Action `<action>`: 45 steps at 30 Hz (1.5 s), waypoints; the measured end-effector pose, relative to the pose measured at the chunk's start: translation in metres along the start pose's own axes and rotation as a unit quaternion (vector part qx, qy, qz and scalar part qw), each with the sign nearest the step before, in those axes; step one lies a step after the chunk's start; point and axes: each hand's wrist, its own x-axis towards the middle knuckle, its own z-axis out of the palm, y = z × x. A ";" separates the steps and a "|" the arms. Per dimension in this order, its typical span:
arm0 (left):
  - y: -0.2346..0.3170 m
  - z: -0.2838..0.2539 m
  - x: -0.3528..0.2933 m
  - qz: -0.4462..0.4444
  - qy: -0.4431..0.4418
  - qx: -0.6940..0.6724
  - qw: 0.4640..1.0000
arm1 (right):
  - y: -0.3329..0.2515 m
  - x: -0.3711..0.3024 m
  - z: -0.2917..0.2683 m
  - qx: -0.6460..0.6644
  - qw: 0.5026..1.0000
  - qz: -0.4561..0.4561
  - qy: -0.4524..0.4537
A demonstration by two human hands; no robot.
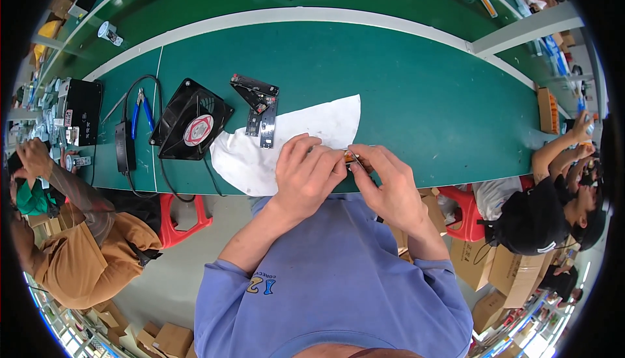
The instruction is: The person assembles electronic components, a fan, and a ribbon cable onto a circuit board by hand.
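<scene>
My left hand point(309, 174) and my right hand point(390, 185) meet at the near edge of the green table, fingers pinched together. Between the fingertips is a small piece with orange and dark parts point(351, 158), mostly hidden, so its kind is unclear. Both hands appear closed on it. A white cloth point(250, 163) lies under and beside my left hand. On the cloth's far edge rest several black circuit boards point(262, 123), some overlapping at an angle. To their left stands a black square fan point(193, 122) with a round label.
Blue-handled pliers point(142, 114), a black power adapter point(124, 148) with cables and a black box point(81, 110) are at the left. An orange-filled carton point(547, 110) stands far right. A raised white rail point(299, 14) borders the back. Other people sit on both sides.
</scene>
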 end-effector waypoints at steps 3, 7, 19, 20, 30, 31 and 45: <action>0.000 0.000 0.002 0.018 -0.001 0.017 1.000 | -0.002 0.004 -0.001 -0.003 1.000 -0.006 0.001; -0.001 0.002 0.001 0.022 -0.003 0.024 0.999 | -0.002 0.006 0.000 0.015 1.000 0.013 0.002; 0.003 -0.001 0.001 0.006 -0.001 0.016 1.000 | 0.006 -0.004 0.011 0.057 0.997 0.041 0.038; 0.003 -0.001 0.001 0.007 0.000 0.016 1.000 | 0.007 -0.003 0.009 0.046 0.998 0.027 0.027; 0.005 -0.003 0.012 -0.007 -0.040 -0.005 0.999 | 0.013 0.006 0.009 0.039 0.997 0.038 0.057; 0.004 -0.003 0.010 0.000 -0.046 -0.009 0.999 | 0.016 0.005 0.009 0.025 0.998 0.027 0.053; -0.001 -0.007 -0.004 0.034 -0.092 -0.005 0.995 | 0.042 0.008 0.032 -0.021 0.984 -0.152 0.093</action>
